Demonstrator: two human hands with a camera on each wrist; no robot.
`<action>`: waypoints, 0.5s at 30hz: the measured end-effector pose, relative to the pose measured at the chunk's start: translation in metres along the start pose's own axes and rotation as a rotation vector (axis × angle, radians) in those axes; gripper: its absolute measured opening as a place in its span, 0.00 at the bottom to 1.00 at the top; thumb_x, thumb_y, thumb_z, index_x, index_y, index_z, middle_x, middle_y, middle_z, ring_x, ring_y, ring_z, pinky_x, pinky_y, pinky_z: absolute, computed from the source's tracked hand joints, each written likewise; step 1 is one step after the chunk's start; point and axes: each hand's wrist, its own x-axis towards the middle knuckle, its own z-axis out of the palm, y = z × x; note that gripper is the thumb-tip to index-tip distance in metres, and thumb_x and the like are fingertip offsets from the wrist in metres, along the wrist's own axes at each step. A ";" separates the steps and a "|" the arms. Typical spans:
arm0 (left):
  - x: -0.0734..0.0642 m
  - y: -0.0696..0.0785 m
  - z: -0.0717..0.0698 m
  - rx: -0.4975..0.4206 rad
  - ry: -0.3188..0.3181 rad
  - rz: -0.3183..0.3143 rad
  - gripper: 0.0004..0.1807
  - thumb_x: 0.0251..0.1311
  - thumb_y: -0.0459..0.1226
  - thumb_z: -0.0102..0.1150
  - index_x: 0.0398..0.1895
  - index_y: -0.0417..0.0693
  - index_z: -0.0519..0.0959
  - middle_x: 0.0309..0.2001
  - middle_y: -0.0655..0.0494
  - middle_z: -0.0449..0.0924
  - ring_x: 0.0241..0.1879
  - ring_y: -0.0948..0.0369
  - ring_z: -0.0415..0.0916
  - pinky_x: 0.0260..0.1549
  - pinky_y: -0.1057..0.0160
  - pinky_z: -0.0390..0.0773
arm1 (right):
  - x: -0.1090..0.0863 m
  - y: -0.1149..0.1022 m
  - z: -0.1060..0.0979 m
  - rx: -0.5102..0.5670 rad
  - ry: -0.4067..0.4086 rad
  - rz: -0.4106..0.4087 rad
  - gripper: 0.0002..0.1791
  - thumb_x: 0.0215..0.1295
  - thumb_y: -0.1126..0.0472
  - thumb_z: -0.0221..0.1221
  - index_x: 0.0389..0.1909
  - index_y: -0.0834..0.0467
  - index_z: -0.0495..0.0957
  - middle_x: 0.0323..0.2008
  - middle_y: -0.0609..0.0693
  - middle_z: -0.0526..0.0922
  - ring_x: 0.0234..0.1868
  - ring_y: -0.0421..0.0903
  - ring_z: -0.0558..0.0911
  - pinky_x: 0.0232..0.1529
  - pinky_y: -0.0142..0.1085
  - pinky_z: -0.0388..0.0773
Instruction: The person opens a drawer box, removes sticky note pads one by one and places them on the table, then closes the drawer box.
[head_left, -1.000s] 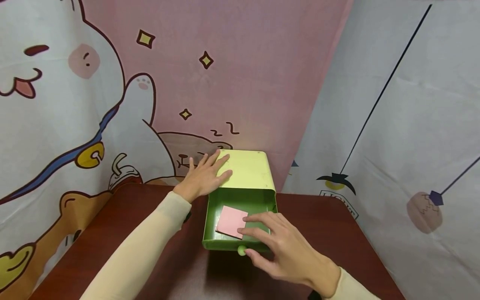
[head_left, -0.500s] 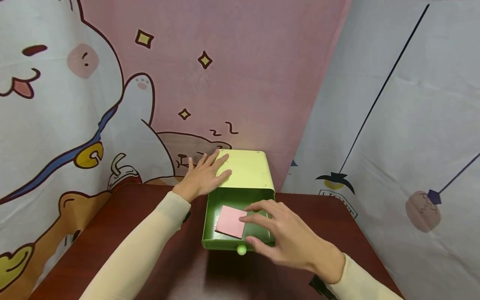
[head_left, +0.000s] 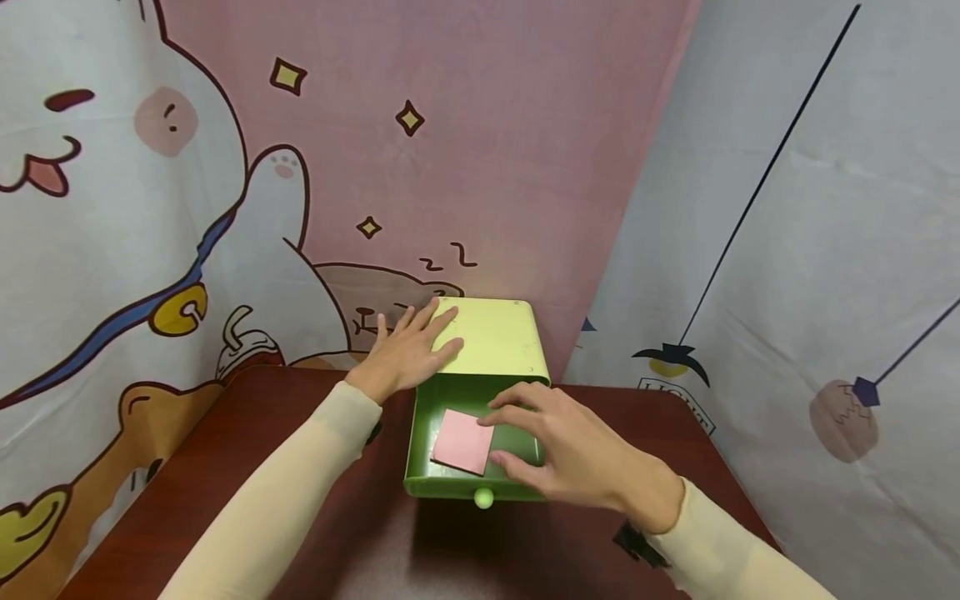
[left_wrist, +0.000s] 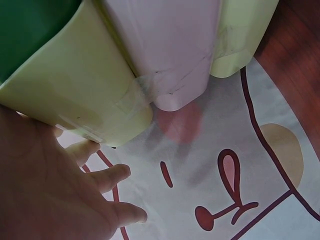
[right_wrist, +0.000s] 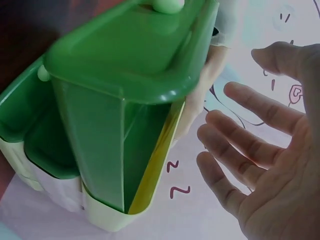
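A green drawer [head_left: 517, 454] stands pulled out of the top yellow case [head_left: 495, 337] of a drawer unit. Inside it lies a pink square pad [head_left: 461, 443] with a dark underside. My left hand [head_left: 403, 354] rests on the left of the case's top with fingers spread; its fingertips reach past the edge in the left wrist view. Over the drawer's right side is my right hand [head_left: 577, 446], fingers loosely bent and holding nothing, index and middle fingertips overlapping or close to the pad's right edge. The drawer's round light-green knob [head_left: 483, 498] sits below its thumb.
Below the top case, a pink case [left_wrist: 170, 50] and another yellow case [left_wrist: 242, 35] show in the left wrist view. Their green drawer fronts [right_wrist: 50, 135] are pushed in. The unit stands on a dark red table [head_left: 300, 483] against a printed cloth [head_left: 510, 150].
My right hand has drawn its thumb away from the knob and risen a little forward over the drawer. The left hand, drawer and pad stay put.
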 end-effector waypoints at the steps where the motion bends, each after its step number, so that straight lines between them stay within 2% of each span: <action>1: 0.000 0.000 0.000 0.000 0.000 0.000 0.46 0.86 0.76 0.29 0.99 0.75 0.48 1.00 0.56 0.37 0.97 0.33 0.40 0.87 0.14 0.26 | 0.002 0.001 -0.001 0.006 -0.007 -0.001 0.19 0.76 0.48 0.77 0.64 0.45 0.93 0.64 0.41 0.90 0.65 0.41 0.88 0.66 0.44 0.90; 15: -0.001 0.000 0.000 0.001 0.002 0.000 0.45 0.87 0.75 0.30 0.99 0.75 0.48 1.00 0.56 0.37 0.97 0.33 0.41 0.87 0.14 0.25 | 0.027 0.011 -0.008 0.033 -0.135 0.033 0.18 0.81 0.46 0.73 0.65 0.45 0.92 0.61 0.41 0.89 0.65 0.41 0.87 0.69 0.45 0.89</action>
